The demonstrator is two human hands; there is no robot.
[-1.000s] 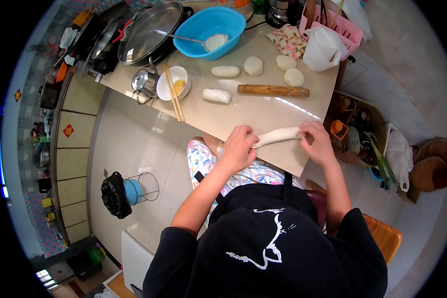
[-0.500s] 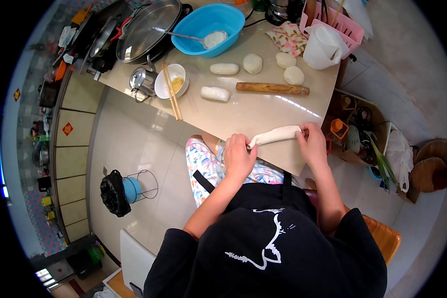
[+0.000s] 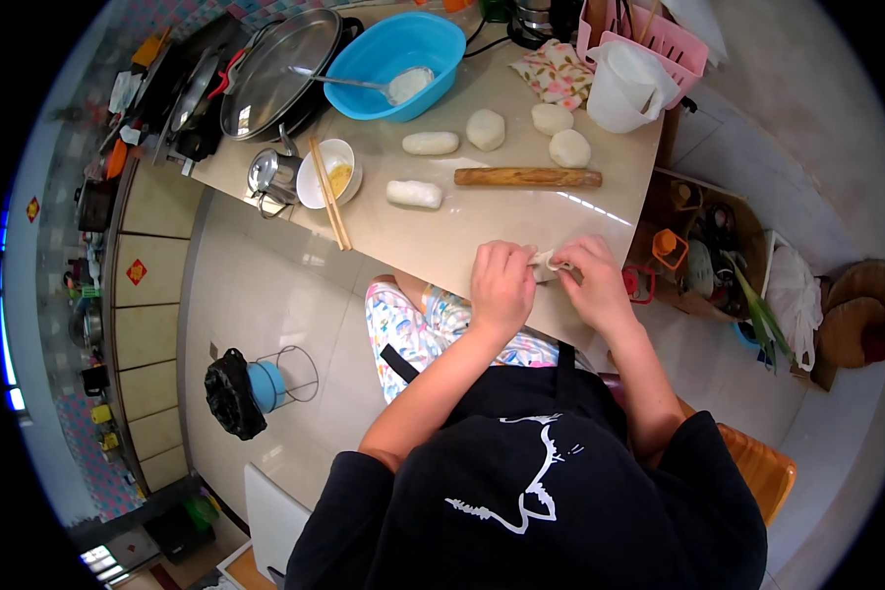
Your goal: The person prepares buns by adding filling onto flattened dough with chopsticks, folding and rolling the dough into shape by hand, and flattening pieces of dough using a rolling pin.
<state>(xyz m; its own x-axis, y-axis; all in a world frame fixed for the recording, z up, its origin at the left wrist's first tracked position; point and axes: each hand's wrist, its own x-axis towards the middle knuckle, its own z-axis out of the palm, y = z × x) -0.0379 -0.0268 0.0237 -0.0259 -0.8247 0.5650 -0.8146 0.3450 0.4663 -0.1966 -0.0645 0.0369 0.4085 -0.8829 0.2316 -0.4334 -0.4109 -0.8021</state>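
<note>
I'm seeing pale, glossy floor tiles [image 3: 329, 334], cream cabinets [image 3: 147, 329] down the left with a red diamond sticker [image 3: 136, 272], pink-and-blue mosaic [image 3: 98, 487] beyond. Off-white wall [image 3: 723, 118] on the right. Beige table [image 3: 433, 236] shows a glare strip (fisheye bends the edges). Orange-brown wooden chair [image 3: 765, 472], lower right.

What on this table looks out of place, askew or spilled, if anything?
No spill or damage stands out. The chopsticks lie across the white bowl, lower ends near the table edge, so look easily knocked. The dough between left hand and right hand is mostly hidden.
</note>
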